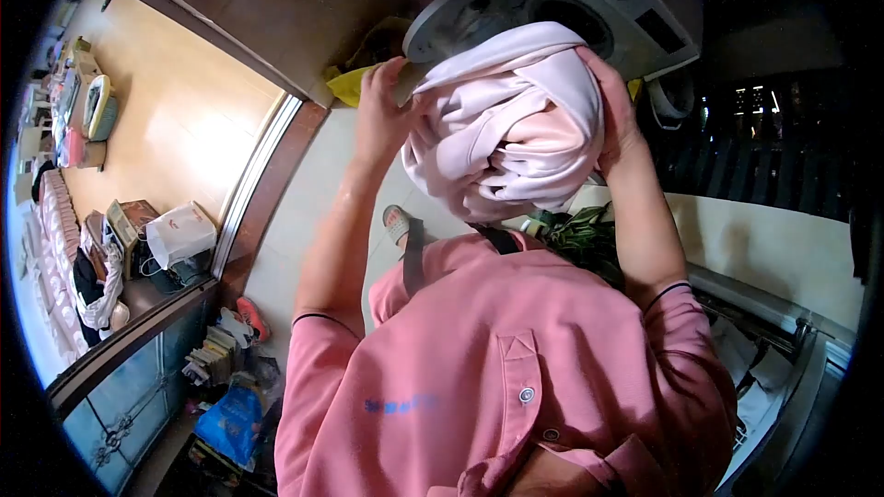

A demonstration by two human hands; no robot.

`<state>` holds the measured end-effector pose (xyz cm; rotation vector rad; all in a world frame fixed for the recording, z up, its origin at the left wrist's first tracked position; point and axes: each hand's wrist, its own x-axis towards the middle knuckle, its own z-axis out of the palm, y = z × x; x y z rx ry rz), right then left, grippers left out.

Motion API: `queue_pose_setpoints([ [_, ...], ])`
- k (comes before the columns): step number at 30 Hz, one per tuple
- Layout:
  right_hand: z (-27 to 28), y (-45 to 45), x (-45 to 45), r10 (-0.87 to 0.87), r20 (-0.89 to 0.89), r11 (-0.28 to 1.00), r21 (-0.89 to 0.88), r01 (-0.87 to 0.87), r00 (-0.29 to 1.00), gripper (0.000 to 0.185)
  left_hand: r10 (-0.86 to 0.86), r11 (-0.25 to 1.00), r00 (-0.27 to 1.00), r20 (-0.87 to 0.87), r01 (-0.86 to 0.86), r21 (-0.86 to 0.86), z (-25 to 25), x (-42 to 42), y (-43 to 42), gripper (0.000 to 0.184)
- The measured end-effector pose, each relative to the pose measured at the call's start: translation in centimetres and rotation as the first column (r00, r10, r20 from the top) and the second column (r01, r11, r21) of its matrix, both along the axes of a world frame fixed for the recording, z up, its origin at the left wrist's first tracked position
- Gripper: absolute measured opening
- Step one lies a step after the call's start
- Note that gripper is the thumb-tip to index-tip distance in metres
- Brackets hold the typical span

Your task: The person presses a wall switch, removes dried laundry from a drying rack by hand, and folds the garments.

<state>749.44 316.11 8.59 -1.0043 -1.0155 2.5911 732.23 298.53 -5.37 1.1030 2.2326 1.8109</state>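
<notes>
A bunched-up pale pink garment (506,124) with stitched seams and thick folds is held up in front of my chest. My left hand (387,106) is at its left edge, thumb against the cloth and fingers curled, some of them clear of the fabric. On the other side, my right hand (615,110) presses around the bundle, its fingertips partly hidden behind the folds. Just beyond the garment stands a washing machine (635,0), its round door (460,14) swung out and its drum opening partly covered by the bundle.
Yellow material (348,86) lies beside the washing machine. A green leafy plant (585,239) is near my right side. At left, a doorway with a raised sill (249,193) leads to a room holding a white paper bag (181,235). Books (212,354) and a blue bag (230,423) sit at lower left.
</notes>
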Motion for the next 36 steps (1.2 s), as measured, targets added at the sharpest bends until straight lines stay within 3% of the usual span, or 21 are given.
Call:
queue_pose_setpoints([
  [3, 1.0, -0.3, 0.3, -0.077, 0.013, 0.996, 0.037, 0.077, 0.997, 0.044, 0.209, 0.978, 0.971, -0.114, -0.206, 0.042, 1.4, 2.2, -0.1, 0.041],
  [4, 0.8, -0.1, 0.4, -0.105, -0.039, 0.994, 0.039, 0.107, 0.994, 0.043, 0.144, 0.982, 0.988, -0.062, -0.135, 0.129, 1.0, 3.3, -0.3, 0.033],
  [5, 0.8, 0.0, 0.5, -0.118, -0.054, 0.992, 0.034, 0.120, 0.992, 0.043, 0.008, 0.984, 1.000, 0.008, -0.010, 0.177, 1.5, 4.8, -0.4, 0.037],
  [7, 0.8, 0.1, 0.6, -0.143, -0.084, 0.989, 0.023, 0.145, 0.986, 0.042, -0.263, 0.958, 0.955, -0.136, 0.276, 0.082, 3.8, 6.6, 0.2, 0.041],
  [10, 0.4, 1.7, 1.2, -0.164, -0.061, 0.983, 0.072, 0.169, 0.984, 0.037, -0.365, 0.892, 0.891, 0.270, 0.418, -0.173, -1.2, 6.2, 0.3, 0.040],
  [11, 0.4, 2.4, 1.4, -0.182, -0.044, 0.977, 0.106, 0.186, 0.982, 0.035, -0.290, 0.915, 0.751, 0.594, 0.400, -0.059, -0.9, 5.6, -0.2, 0.028],
  [13, 0.1, 4.3, 2.8, -0.154, -0.077, 0.981, 0.111, 0.162, 0.985, 0.033, -0.260, 0.961, 0.679, 0.686, 0.108, 0.256, -0.2, 4.3, 0.0, 0.018],
  [15, -0.9, 5.6, 3.1, -0.191, -0.065, 0.974, 0.107, 0.197, 0.979, 0.034, -0.366, 0.928, 0.574, 0.732, 0.283, 0.242, 1.4, 1.8, -1.1, 0.027],
  [16, -1.0, 5.8, 3.2, -0.223, -0.011, 0.969, 0.107, 0.223, 0.975, 0.034, -0.365, 0.931, 0.519, 0.773, 0.218, 0.293, 2.2, 1.9, -0.7, 0.019],
  [18, -0.5, 5.3, 3.3, -0.286, 0.098, 0.955, 0.107, 0.275, 0.953, 0.033, -0.343, 0.939, 0.355, 0.870, 0.128, 0.319, 3.3, 1.8, -0.1, 0.020],
  [19, -0.8, 5.8, 3.6, -0.238, 0.066, 0.964, 0.135, 0.227, 0.969, 0.033, -0.334, 0.943, 0.267, 0.904, 0.083, 0.323, 3.5, 1.7, 0.1, 0.021],
  [21, -2.2, 8.0, 5.0, -0.141, 0.007, 0.971, 0.198, 0.137, 0.990, 0.033, -0.385, 0.923, 0.090, 0.918, 0.026, 0.385, 4.3, 1.3, -0.1, 0.033],
  [24, -3.7, 9.6, 5.9, -0.163, -0.006, 0.966, 0.204, 0.161, 0.987, 0.033, -0.501, 0.860, -0.127, 0.856, 0.035, 0.509, 4.6, 1.0, -0.6, 0.042],
  [27, -4.3, 9.5, 5.9, -0.192, 0.002, 0.953, 0.239, 0.186, 0.981, 0.032, -0.535, 0.841, -0.140, 0.833, 0.004, 0.541, 4.9, 1.6, -0.4, 0.042],
  [28, -4.5, 9.4, 5.8, -0.208, 0.008, 0.946, 0.256, 0.199, 0.978, 0.031, -0.605, 0.784, -0.235, 0.761, -0.011, 0.620, 5.2, 1.5, -0.5, 0.042],
  [31, -4.6, 8.4, 5.3, -0.305, -0.011, 0.900, 0.322, 0.293, 0.952, 0.028, -0.679, 0.693, -0.357, 0.641, -0.023, 0.721, 5.8, 1.7, -0.3, 0.042],
  [36, -4.9, 7.9, 5.4, -0.306, -0.008, 0.888, 0.358, 0.289, 0.952, 0.027, -0.717, 0.648, -0.372, 0.589, -0.046, 0.760, 5.6, 1.7, -0.2, 0.042],
])
